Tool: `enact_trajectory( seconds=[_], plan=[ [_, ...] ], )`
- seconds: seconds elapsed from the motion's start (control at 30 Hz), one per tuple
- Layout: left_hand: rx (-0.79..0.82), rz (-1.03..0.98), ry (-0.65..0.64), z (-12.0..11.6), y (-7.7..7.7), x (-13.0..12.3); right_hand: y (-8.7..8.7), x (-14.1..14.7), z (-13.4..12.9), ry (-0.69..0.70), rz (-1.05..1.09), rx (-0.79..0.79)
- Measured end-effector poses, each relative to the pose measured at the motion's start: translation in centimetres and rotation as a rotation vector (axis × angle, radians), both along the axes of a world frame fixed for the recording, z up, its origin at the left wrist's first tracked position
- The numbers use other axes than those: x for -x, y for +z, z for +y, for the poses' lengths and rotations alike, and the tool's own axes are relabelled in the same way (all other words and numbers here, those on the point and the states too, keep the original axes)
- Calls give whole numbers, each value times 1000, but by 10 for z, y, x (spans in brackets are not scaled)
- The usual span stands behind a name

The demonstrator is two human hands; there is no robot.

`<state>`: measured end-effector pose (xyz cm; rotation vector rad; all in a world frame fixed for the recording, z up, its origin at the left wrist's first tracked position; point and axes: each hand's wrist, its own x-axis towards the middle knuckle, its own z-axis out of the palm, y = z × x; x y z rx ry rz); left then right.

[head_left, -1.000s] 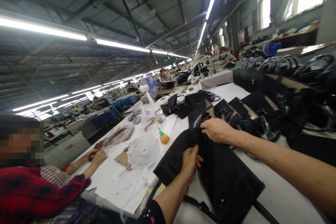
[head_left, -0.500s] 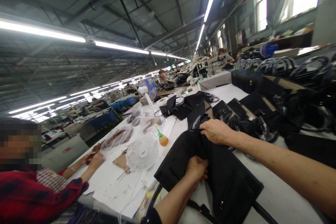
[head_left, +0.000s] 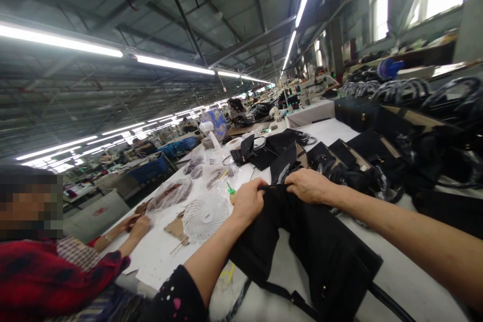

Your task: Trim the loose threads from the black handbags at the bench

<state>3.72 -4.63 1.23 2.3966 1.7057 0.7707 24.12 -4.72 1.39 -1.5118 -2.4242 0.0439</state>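
Observation:
A black handbag (head_left: pixel 324 246) with a strap and small gold hardware lies across the white table in front of me. My left hand (head_left: pixel 249 201) is closed on the bag's far edge, toward its left side. A short way to the right, my right hand (head_left: pixel 307 186) pinches the same edge. Between the hands that edge is stretched nearly straight, and the bag's sides fold down toward me. Partly hidden behind my left hand is a small bottle with a green nozzle (head_left: pixel 230 190).
A small white fan (head_left: pixel 206 217) stands left of the bag. Several black bags (head_left: pixel 372 153) crowd the table's right side. At left, a co-worker in a red checked sleeve (head_left: pixel 56 276) handles brown pieces beside clear plastic bags (head_left: pixel 169 193). A blue fan (head_left: pixel 214 123) stands farther back.
My left hand has moved from the middle of the bag up to its far edge and taken hold there. My right hand stays on that edge.

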Motion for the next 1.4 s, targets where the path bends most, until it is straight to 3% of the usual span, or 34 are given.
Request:
enact_trajectory(
  seconds=[0.27, 0.6, 0.9, 1.13, 1.4],
  plan=[
    [275, -130, -131, 27, 1, 12, 6, 0, 14, -64, -18, 60],
    [330, -234, -101, 40, -6, 18, 5, 11, 29, -10, 54, 111],
    [704, -563, -209, 42, 7, 16, 5, 1, 29, 75, -53, 79],
    [714, -593, -242, 44, 4, 25, -1, 1, 33, 89, 74, 120],
    [719, -557, -246, 48, 5, 23, -10, 0, 39, 197, 341, 128]
  ],
)
